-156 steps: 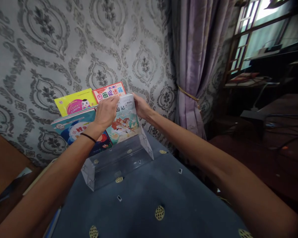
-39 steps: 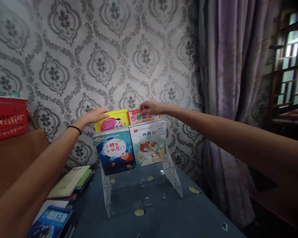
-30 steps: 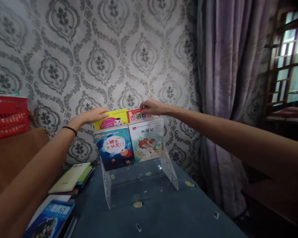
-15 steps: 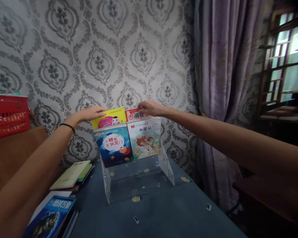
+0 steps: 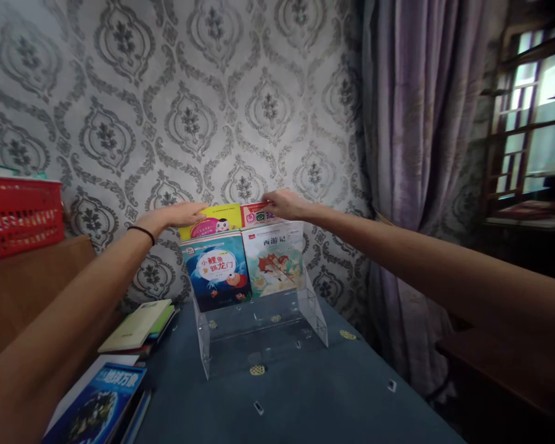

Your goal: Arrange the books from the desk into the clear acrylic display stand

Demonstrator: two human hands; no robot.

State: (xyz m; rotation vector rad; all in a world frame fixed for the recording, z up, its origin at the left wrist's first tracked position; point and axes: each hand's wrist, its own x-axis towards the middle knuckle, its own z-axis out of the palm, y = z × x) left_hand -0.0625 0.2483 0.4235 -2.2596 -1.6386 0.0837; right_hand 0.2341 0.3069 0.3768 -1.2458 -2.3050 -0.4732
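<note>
A clear acrylic book rack (image 5: 312,308) stands on the dark blue tablecloth, with picture books in two tiers. On its upper back tier are a yellow book (image 5: 222,213) and a red-and-pink book (image 5: 252,216), partly covered by the front ones. My left hand (image 5: 182,214) is closed on the yellow book's upper left part. At the red-and-pink book's top edge, my right hand (image 5: 284,203) pinches with its fingers, hiding part of the title. In front, a blue book (image 5: 217,290) and a pale book with a fox-like red figure (image 5: 277,265) lean side by side.
Books lie stacked on the left, among them a pale yellow one (image 5: 136,327) and a blue earth-picture book (image 5: 97,401). Beyond them, a red plastic basket (image 5: 23,216) sits on a brown wooden surface (image 5: 32,290). Patterned wallpaper and a purple curtain (image 5: 411,154) stand behind.
The view has shifted slightly, so the rack and books appear a little farther right. Both hands stay at the same two books, with no clear movement against them.
</note>
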